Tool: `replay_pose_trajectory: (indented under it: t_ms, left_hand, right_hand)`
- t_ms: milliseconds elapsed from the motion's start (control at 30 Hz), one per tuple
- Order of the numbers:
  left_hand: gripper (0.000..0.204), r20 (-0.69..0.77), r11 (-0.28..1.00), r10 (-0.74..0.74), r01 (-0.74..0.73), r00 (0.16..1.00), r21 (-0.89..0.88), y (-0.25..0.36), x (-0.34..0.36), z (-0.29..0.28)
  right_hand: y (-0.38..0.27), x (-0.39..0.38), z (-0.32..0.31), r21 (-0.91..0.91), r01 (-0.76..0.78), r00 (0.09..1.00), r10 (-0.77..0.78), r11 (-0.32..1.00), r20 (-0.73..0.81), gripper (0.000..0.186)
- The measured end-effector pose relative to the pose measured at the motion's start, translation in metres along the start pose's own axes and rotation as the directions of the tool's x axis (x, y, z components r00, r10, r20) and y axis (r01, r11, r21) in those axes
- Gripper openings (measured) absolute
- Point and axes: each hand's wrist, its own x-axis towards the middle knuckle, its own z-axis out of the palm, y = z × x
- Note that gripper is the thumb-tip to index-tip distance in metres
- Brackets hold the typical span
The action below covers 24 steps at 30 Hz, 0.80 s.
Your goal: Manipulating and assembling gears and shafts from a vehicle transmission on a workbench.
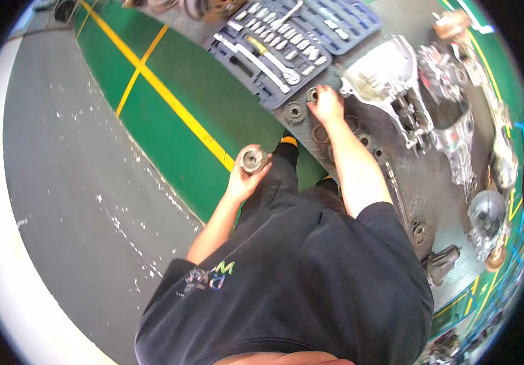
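Note:
My left hand (241, 181) is closed around a metal gear (253, 160), held up off the table with its round face and centre hole showing. Over the workbench (438, 210), my right hand (327, 108) has its fingers on a small ring-shaped gear (312, 95) beside the tool case; whether it is lifted off the surface I cannot tell. Just left of that hand lies another gear (294, 112). A dark ring (320, 133) and several smaller gears and rings lie around my right forearm.
An open blue socket set case (268, 97) with a ratchet lies at the bench's far left. Right of my right hand stands a large pale metal housing (376, 68), with more castings beyond. A long metal shaft (394, 185) lies past my right forearm.

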Motion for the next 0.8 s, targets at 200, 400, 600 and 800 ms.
replay_pose_trajectory:
  t_ms: [200,400,600,800]
  left_hand:
    - [0.06,0.167,0.937,0.035,-0.09,0.985,0.337,0.028,0.052,-0.016]
    - [0.062,0.404,0.812,0.152,-0.347,0.902,0.47,0.064,0.084,0.043]
    - [0.068,0.695,0.708,0.133,-0.558,0.707,0.433,0.058,0.07,0.152]
    - [0.07,0.873,0.625,0.128,-0.722,0.471,0.298,0.038,0.017,0.267]
  right_hand:
    - [-0.013,-0.003,-0.009,-0.151,0.005,0.992,-0.023,0.989,-0.121,0.064]
    - [-0.023,-0.108,-0.086,0.754,0.259,0.962,-0.095,0.604,-0.254,0.042]
    - [-0.002,-0.251,-0.17,0.441,0.229,0.912,-0.033,0.868,-0.408,0.073]
    - [0.074,-0.356,-0.194,0.43,0.089,0.826,0.175,0.898,-0.536,0.065]
